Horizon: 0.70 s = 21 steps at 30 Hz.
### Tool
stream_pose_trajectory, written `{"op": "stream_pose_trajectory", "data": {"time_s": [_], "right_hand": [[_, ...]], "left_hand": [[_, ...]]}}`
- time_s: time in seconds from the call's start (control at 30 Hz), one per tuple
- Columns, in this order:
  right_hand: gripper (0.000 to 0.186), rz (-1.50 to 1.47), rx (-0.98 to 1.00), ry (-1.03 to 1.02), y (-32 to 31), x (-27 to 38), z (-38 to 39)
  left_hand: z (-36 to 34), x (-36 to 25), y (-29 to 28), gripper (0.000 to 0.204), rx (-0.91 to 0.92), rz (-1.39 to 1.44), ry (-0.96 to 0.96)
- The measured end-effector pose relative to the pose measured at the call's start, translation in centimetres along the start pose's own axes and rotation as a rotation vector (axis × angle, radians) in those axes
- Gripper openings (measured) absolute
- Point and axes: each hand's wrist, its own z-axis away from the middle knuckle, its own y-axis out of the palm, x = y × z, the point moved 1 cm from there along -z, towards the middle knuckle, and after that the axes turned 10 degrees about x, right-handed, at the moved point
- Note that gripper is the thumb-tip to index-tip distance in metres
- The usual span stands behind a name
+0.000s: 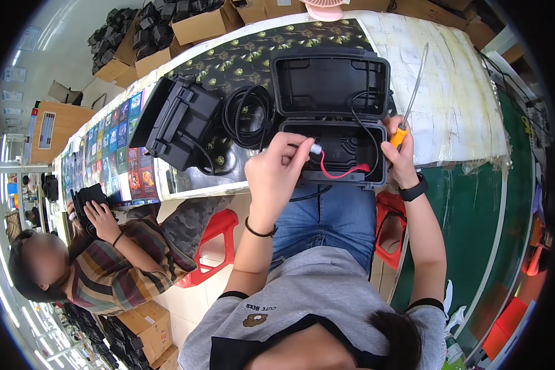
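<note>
A black plastic case point(332, 83) lies open in front of me at the table's edge, its lid tipped back away from me. Between the thumb and fingers of my left hand point(271, 176) is a small white connector point(316, 148), held over the case's lower half. A red wire point(336, 174) runs from it down inside, to a red end near the right wall. My right hand point(403, 161) is at the case's right side, closed round the yellow handle of a screwdriver point(399, 136), whose long shaft points up and away. A thin black cable point(365, 117) loops between lid and base.
Left of the case lie a coiled black corrugated cable point(248, 117) and another black case point(182, 123), shut. A co-worker point(120, 265) sits at the left handling a black object point(87, 206). Cartons point(206, 28) of black parts stand behind the table; a red stool point(216, 246) is beside me.
</note>
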Motion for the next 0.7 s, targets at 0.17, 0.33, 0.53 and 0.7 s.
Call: {"op": "stream_pose_trajectory", "data": {"time_s": [0.17, 0.33, 0.53, 0.7], "right_hand": [[0.039, 0.035, 0.013, 0.011, -0.3, -0.4, 0.0], [0.038, 0.0, 0.02, 0.013, -0.2, -0.3, -0.1], [0.037, -0.007, 0.034, 0.037, -0.2, -0.2, -0.1], [0.036, -0.042, 0.058, 0.029, 0.1, -0.2, -0.3]], "left_hand": [[-0.1, -1.5, 0.8, 0.036, 0.064, -0.4, 0.209], [0.2, -2.1, 0.5, 0.084, 0.376, -0.375, 0.274], [-0.2, -1.8, 0.7, 0.077, 0.412, -0.453, 0.387], [1.5, -2.7, 0.2, 0.078, 0.451, -0.472, 0.259]]}}
